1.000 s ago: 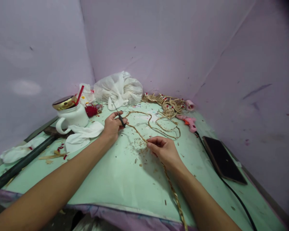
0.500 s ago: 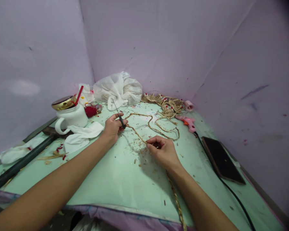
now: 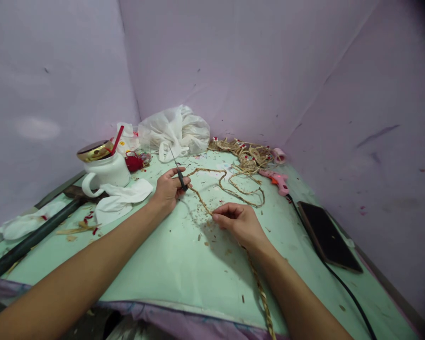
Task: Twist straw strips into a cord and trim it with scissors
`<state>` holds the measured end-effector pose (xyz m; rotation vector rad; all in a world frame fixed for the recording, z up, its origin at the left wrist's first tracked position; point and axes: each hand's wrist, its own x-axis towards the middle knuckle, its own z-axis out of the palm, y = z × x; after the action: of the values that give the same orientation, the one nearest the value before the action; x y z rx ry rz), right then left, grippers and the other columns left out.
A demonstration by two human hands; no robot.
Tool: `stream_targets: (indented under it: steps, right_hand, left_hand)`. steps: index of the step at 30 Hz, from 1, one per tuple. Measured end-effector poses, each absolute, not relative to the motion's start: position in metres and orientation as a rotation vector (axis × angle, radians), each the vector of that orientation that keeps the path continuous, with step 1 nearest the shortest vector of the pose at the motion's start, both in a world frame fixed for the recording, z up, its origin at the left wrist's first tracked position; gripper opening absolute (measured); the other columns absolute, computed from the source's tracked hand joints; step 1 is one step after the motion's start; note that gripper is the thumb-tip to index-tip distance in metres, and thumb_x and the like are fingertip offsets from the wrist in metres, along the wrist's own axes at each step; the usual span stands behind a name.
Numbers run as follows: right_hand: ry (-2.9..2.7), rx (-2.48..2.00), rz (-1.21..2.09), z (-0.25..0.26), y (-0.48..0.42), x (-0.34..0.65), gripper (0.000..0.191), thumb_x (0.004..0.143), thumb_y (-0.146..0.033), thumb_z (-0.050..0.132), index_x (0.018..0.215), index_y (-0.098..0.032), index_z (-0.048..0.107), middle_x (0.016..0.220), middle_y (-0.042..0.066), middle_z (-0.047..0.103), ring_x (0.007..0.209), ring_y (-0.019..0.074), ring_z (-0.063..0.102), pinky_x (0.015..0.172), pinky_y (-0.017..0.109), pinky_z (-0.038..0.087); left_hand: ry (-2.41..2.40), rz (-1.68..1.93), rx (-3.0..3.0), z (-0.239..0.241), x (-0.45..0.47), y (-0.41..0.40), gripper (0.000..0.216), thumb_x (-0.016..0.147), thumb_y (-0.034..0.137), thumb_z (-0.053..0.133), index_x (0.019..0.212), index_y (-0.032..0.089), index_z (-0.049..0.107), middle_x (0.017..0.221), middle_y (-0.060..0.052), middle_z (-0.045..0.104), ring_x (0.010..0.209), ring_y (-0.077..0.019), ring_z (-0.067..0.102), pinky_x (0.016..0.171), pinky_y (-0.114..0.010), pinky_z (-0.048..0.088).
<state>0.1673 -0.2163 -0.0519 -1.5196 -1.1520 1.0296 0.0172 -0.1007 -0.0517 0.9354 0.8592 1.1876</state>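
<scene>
My left hand (image 3: 168,190) is closed round the dark handles of a small pair of scissors (image 3: 179,172), whose thin blades point up and away. My right hand (image 3: 239,222) pinches a braided straw-coloured cord (image 3: 230,189) on the green mat (image 3: 177,259). The cord runs from under my right wrist, through my fingers, past the scissors and loops across the mat. Straw bits lie scattered between the two hands.
A white teapot (image 3: 104,170) with a gold lid, white cloths (image 3: 122,198) and a dark pole (image 3: 31,241) lie left. A white plastic bag (image 3: 175,130) and a heap of cord (image 3: 246,153) sit at the back. A pink glue gun (image 3: 278,180) and a dark phone (image 3: 326,233) lie right.
My left hand has slid slightly right with the scissors. My right hand has drawn the cord a little toward the left hand.
</scene>
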Motion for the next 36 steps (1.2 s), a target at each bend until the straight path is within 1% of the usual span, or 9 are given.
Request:
stream_targets:
  steps: [6,14,19,22,25,27,31,36]
  right_hand:
    - [-1.213,-1.476,1.033,-0.0511,-0.2174,0.1678,0.008,0.058,-0.022,0.064,0.059,-0.015,0.060,0.052,-0.002,0.054,0.047,0.0080,0.042,0.047,0.022,0.033]
    - [-1.174,-1.369,1.075,-0.0497,-0.2164,0.1665,0.013,0.060,-0.026,0.063,0.059,-0.017,0.053,0.049,-0.004,0.049,0.045,0.0077,0.041,0.046,0.022,0.033]
    - [-1.125,-1.385,1.104,-0.0467,-0.2171,0.1653,0.014,0.058,-0.026,0.064,0.058,-0.017,0.053,0.048,-0.004,0.050,0.045,0.0078,0.042,0.046,0.022,0.034]
    - [-1.093,-1.364,1.140,-0.0464,-0.2175,0.1661,0.015,0.055,-0.023,0.066,0.065,-0.016,0.057,0.054,-0.003,0.053,0.047,0.0079,0.044,0.048,0.023,0.037]
    - [-1.102,-1.345,1.175,-0.0474,-0.2172,0.1677,0.026,0.052,-0.019,0.068,0.077,-0.015,0.060,0.064,-0.001,0.057,0.053,0.0084,0.048,0.052,0.023,0.038]
    - [-1.117,-1.353,1.189,-0.0484,-0.2168,0.1687,0.030,0.052,-0.017,0.068,0.081,-0.015,0.061,0.067,0.000,0.057,0.055,0.0088,0.049,0.053,0.022,0.038]
    - [-1.123,-1.355,1.196,-0.0500,-0.2167,0.1700,0.031,0.053,-0.018,0.067,0.084,-0.015,0.061,0.068,0.000,0.057,0.055,0.0088,0.049,0.053,0.023,0.039]
    - [-1.121,-1.353,1.203,-0.0497,-0.2178,0.1704,0.032,0.052,-0.019,0.068,0.083,-0.014,0.062,0.066,0.000,0.057,0.053,0.0085,0.048,0.051,0.023,0.038]
  left_hand:
    - [0.854,1.193,0.924,-0.0515,0.0160,-0.1000,0.043,0.053,0.010,0.065,0.093,0.017,0.050,0.058,0.002,0.056,0.050,-0.0107,0.057,0.038,-0.015,0.036]
    - [0.870,1.207,0.928,-0.0540,0.0150,-0.0964,0.044,0.053,0.011,0.064,0.095,0.018,0.051,0.060,0.002,0.057,0.051,-0.0106,0.057,0.037,-0.015,0.035]
    - [0.871,1.206,0.919,-0.0546,0.0148,-0.0961,0.044,0.054,0.011,0.064,0.095,0.018,0.050,0.061,0.002,0.058,0.051,-0.0103,0.057,0.038,-0.015,0.036]
    - [0.864,1.207,0.926,-0.0555,0.0146,-0.0954,0.044,0.053,0.011,0.064,0.094,0.018,0.050,0.061,0.002,0.057,0.051,-0.0107,0.057,0.038,-0.015,0.036]
    - [0.864,1.206,0.918,-0.0558,0.0141,-0.0943,0.044,0.053,0.011,0.064,0.094,0.018,0.050,0.062,0.002,0.057,0.052,-0.0107,0.058,0.039,-0.015,0.037]
    - [0.865,1.207,0.907,-0.0553,0.0139,-0.0938,0.045,0.053,0.011,0.064,0.094,0.018,0.050,0.062,0.002,0.058,0.052,-0.0105,0.058,0.039,-0.015,0.037]
    - [0.853,1.210,0.904,-0.0537,0.0141,-0.0944,0.045,0.053,0.010,0.064,0.095,0.017,0.050,0.061,0.002,0.057,0.051,-0.0105,0.058,0.039,-0.015,0.036]
    - [0.864,1.211,0.919,-0.0539,0.0148,-0.0954,0.044,0.054,0.009,0.063,0.095,0.017,0.050,0.062,0.001,0.057,0.051,-0.0103,0.058,0.038,-0.014,0.036]
